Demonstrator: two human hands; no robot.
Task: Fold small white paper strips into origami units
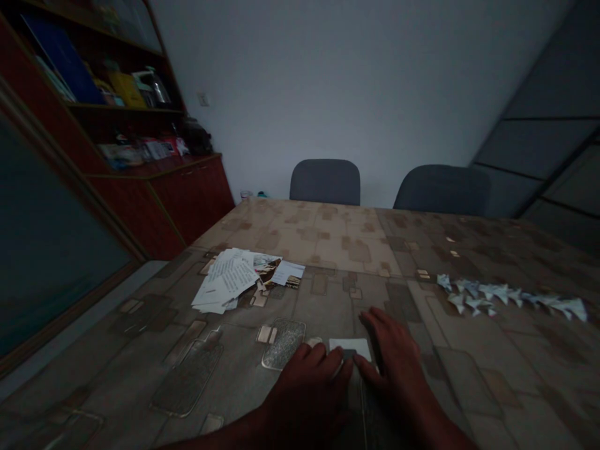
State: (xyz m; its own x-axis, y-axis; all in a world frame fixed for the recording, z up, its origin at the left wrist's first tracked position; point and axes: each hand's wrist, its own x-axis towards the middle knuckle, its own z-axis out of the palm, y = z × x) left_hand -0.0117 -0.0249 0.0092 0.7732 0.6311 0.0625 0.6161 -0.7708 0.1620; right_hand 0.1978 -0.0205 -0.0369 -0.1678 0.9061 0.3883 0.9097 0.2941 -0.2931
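Note:
A small piece of paper [352, 344] lies on the table just in front of me, its far part white and its near part a darker flap or shadow. My left hand [313, 382] has its fingers curled down onto the paper's left and near side. At the right edge is my right hand [394, 357], its fingers stretched out and its thumb reaching in to touch the paper. Both hands partly cover the sheet, so its near end is hidden.
A loose pile of printed papers [227, 278] lies at the left of the patterned table [323, 234]. Several small folded paper pieces [509, 295] stand in a row at the right. Two grey chairs [325, 181] are behind the far edge, and a red cabinet [192, 197] stands at the left.

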